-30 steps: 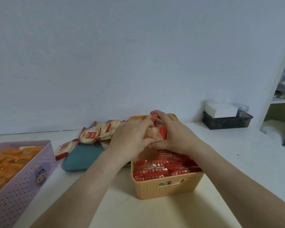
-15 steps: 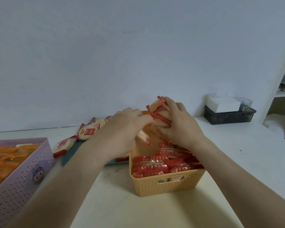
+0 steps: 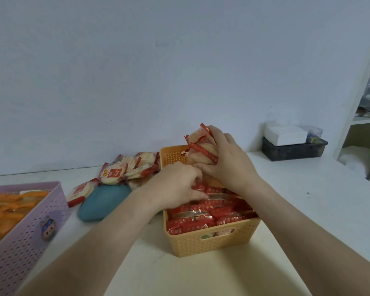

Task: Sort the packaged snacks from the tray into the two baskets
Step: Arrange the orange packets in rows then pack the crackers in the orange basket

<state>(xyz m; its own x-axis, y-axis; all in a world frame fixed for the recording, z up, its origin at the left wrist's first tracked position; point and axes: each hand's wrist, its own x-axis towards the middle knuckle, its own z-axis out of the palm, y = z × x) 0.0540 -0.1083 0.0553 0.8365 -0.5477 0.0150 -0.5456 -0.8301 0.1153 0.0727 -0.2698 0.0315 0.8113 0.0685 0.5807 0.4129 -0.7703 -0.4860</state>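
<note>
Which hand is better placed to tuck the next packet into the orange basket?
Probably left. The left hand is down at the red packets in the orange basket; the right hand grips a packet bundle above.

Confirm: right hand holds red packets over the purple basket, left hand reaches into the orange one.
Wrong basket. The head view shows the right hand holding the red packets over the orange basket, not the purple basket. The left hand does reach into the orange basket.
</note>
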